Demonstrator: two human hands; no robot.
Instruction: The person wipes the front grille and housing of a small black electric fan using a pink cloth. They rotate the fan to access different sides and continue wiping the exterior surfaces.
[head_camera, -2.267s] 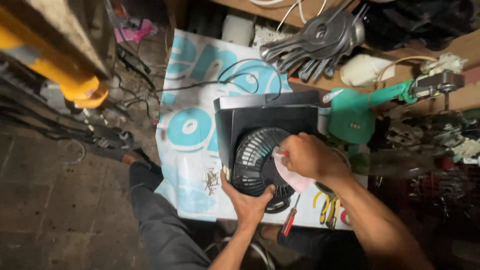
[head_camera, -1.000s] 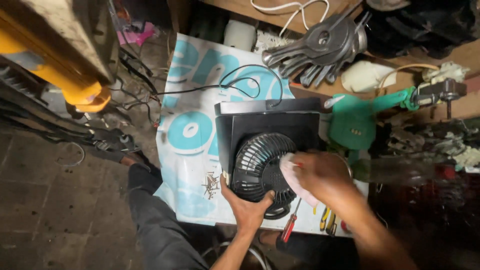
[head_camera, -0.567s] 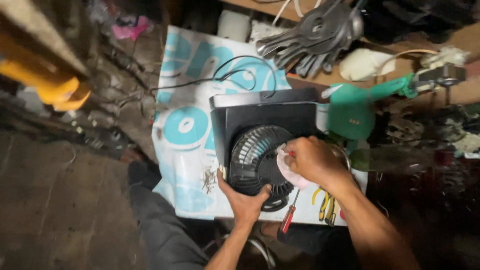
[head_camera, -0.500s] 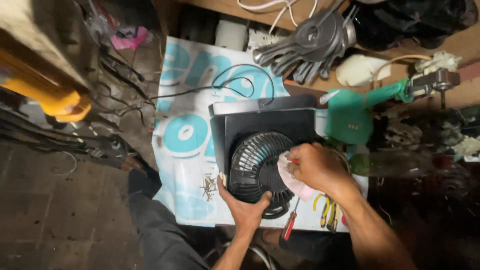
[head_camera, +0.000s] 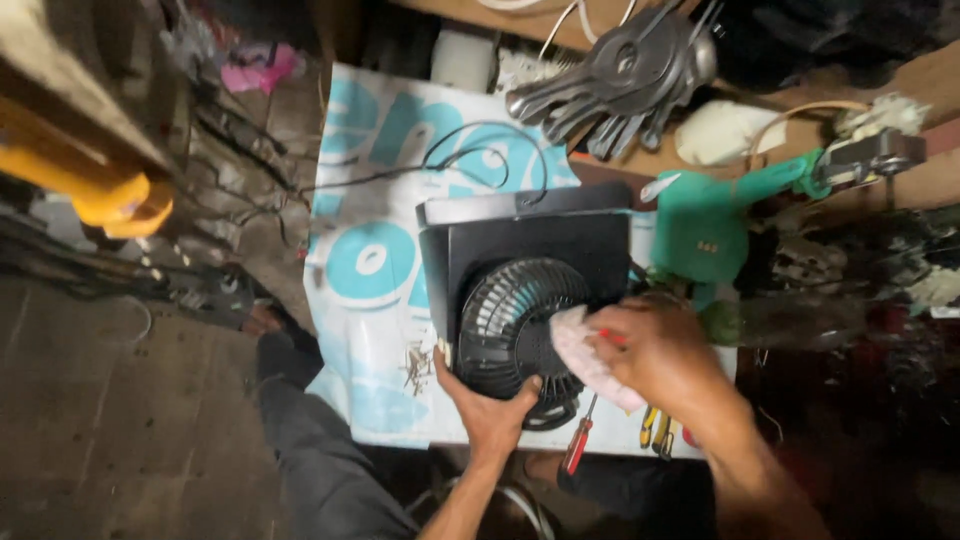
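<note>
A black box fan (head_camera: 520, 270) with a round slatted grille lies flat on a white and turquoise printed sheet (head_camera: 380, 250). My left hand (head_camera: 490, 405) grips the near edge of the fan, fingers curled over the grille rim. My right hand (head_camera: 655, 350) presses a pale pink cloth (head_camera: 585, 355) against the right side of the grille. The fan's black cord (head_camera: 470, 165) loops across the sheet beyond it.
A red-handled screwdriver (head_camera: 578, 450) and yellow-handled pliers (head_camera: 655, 428) lie by my right wrist. Small screws (head_camera: 418, 365) sit left of the fan. Grey metal fan blades (head_camera: 620, 75), a green fan part (head_camera: 705, 225) and a yellow object (head_camera: 110, 190) surround the sheet. My trouser leg (head_camera: 320, 450) is below.
My right hand with the cloth has been shifting back and forth over the right side of the grille. My left hand keeps its hold on the fan's near edge.
</note>
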